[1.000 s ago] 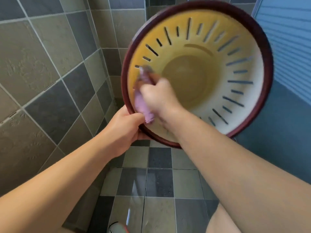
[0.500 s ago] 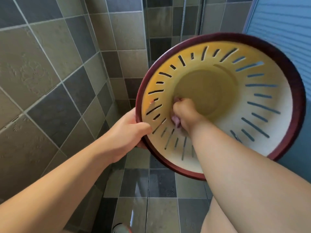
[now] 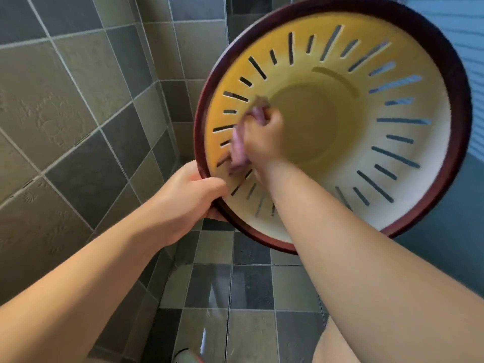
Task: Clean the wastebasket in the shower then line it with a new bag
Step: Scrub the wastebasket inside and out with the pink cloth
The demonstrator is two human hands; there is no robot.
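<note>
Wastebasket held tipped; right hand inside gripping cloth.

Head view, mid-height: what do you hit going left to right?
Grey tiled wall → left hand gripping the dark red rim → purple cloth → right hand → cream slotted wastebasket → blue ribbed panel.

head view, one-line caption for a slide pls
Left hand grips the dark red rim of the slotted yellow plastic wastebasket while right hand scrubs inside with a crumpled purple cloth.
</note>
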